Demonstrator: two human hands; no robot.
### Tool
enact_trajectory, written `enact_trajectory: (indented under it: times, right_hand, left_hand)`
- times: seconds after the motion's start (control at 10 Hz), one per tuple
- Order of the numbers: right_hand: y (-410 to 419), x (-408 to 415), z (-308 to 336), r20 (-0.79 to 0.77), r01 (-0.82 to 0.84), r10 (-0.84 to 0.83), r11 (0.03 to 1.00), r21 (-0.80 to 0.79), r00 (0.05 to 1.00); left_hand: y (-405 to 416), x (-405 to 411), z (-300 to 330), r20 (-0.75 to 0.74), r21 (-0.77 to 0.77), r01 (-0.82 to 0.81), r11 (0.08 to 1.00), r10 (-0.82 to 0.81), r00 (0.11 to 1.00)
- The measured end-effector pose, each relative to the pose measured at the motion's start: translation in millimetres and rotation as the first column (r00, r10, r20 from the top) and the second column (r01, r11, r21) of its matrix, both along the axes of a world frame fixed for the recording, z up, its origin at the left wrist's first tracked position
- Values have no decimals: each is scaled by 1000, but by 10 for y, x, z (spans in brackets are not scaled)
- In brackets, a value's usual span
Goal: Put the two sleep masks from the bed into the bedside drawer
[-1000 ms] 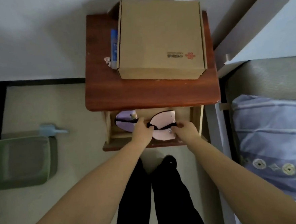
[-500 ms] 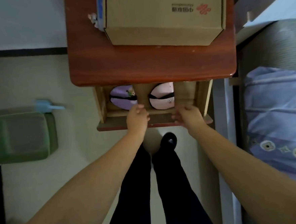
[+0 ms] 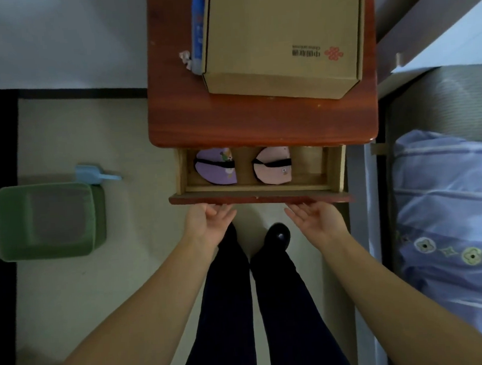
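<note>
- Green bin point(image 3: 45, 220) on the floor at 9 o'clock, blue scoop point(image 3: 92, 175) behind it. Not in play.
- Left hand point(image 3: 207, 223): empty, fingers loosely spread, tips touching or just under the drawer front point(image 3: 261, 199) near its left end.
- Purple mask point(image 3: 216, 168) lies in the drawer point(image 3: 308, 164), left part, at 12 o'clock from the left hand. Flat, strap across it.
- Pink mask point(image 3: 273, 166) sits just right of the purple one, bare drawer floor between them, at 11 o'clock from the right hand. Both masks are in, so placement looks done.
- Right hand point(image 3: 318, 219): empty, fingers spread, tips at the front edge toward the right end.
- Key relation: drawer is pulled out toward the person, long axis running 9-to-3 across both hands, travel along 12. Hands sit either side of centre, equally near, so an even push at 12 should close it without racking.
- Nightstand top point(image 3: 258, 118) carries a cardboard box point(image 3: 281, 37) and a blue tube point(image 3: 198, 31); both well clear of the drawer.
- Bed point(image 3: 450, 210) at 3 o'clock; no masks visible on it.
</note>
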State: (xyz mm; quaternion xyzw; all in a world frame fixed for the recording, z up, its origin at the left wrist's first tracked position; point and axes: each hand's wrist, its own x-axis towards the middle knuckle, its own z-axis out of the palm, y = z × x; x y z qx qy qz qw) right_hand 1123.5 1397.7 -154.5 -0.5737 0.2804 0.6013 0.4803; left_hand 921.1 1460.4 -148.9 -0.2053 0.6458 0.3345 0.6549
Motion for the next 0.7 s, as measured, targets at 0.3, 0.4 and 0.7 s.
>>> enact_trajectory:
  times: [0.3,0.4,0.7]
  right_hand:
    - [595,171,57,-5,123,-124,974,190,992]
    - [855,240,30,11,133,-137,973,191,990]
    - [671,221,326,49,-236,231,963,131,972]
  left_hand:
    - [655,228,199,90,138,-31,990,18,996]
    - [898,308,196,33,160,40,986,-46,998]
    - [625,75,191,-206,112,581,806,-554,807]
